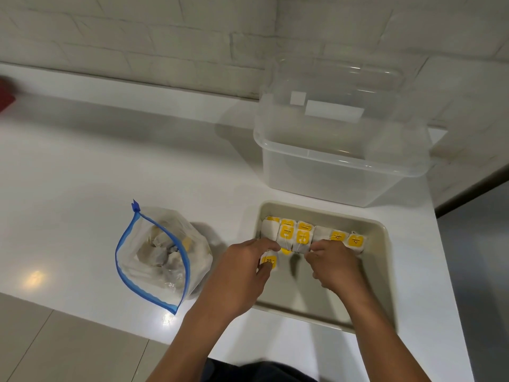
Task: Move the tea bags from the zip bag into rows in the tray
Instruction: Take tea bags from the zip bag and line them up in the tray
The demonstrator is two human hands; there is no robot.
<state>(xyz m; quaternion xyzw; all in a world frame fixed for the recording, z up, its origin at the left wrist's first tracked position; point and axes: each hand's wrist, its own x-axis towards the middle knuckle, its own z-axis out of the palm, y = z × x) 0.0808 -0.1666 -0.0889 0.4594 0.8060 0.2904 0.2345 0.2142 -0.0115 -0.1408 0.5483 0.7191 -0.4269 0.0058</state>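
Head view: in the tray [381, 271], a row of tea bags [308, 235] runs left to right along the far wall, and the left hand [248, 268], fingers curled, pinches one yellow-tagged tea bag [268, 261] just near of that row's left end, tag facing up. The right hand [334, 264], fingers bent, presses against the row's near edge, holding nothing that I can make out. The zip bag [159, 255] lies open on the bench [82, 188] left of the tray, nearer the left hand.
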